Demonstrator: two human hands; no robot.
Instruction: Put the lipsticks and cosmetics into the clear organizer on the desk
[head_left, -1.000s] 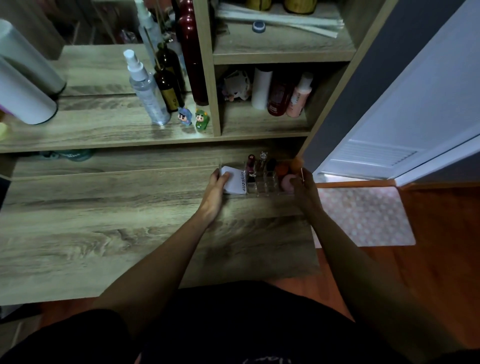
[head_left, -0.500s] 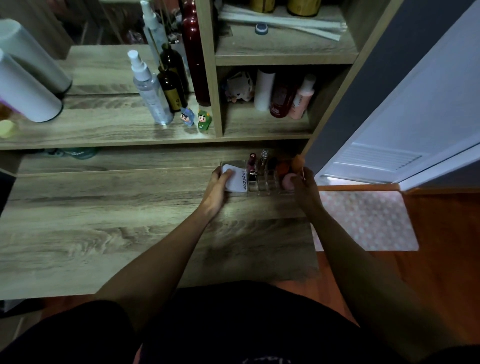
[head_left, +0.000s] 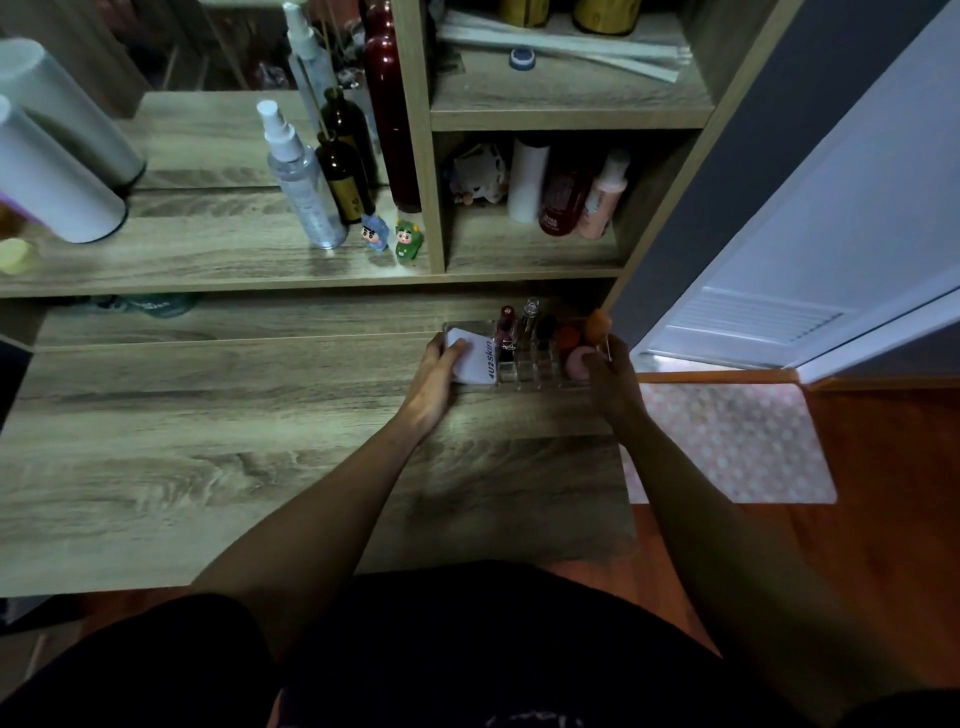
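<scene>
The clear organizer (head_left: 524, 375) sits at the back right of the wooden desk (head_left: 208, 447). In its slots stand a dark red lipstick (head_left: 505, 325), a clear-capped lipstick (head_left: 530, 317) and a black-capped one (head_left: 545, 328). A white compact (head_left: 475, 361) lies in its left section. A red sponge (head_left: 567, 338), an orange sponge (head_left: 597, 321) and a pink sponge (head_left: 575, 364) fill the right end. My left hand (head_left: 434, 379) grips the organizer's left end, thumb on the compact. My right hand (head_left: 613, 376) grips the right end beside the pink sponge.
A shelf just behind holds a spray bottle (head_left: 301, 176), dark bottles (head_left: 343, 171), two small figurines (head_left: 392, 236) and several tubes (head_left: 566, 192). The desk's right edge is next to the organizer, with a pink dotted mat (head_left: 737, 447) on the floor and an open white door (head_left: 831, 234).
Both hands stay on the organizer's two ends. The organizer and its contents have hardly shifted; only the view has tilted slightly.
</scene>
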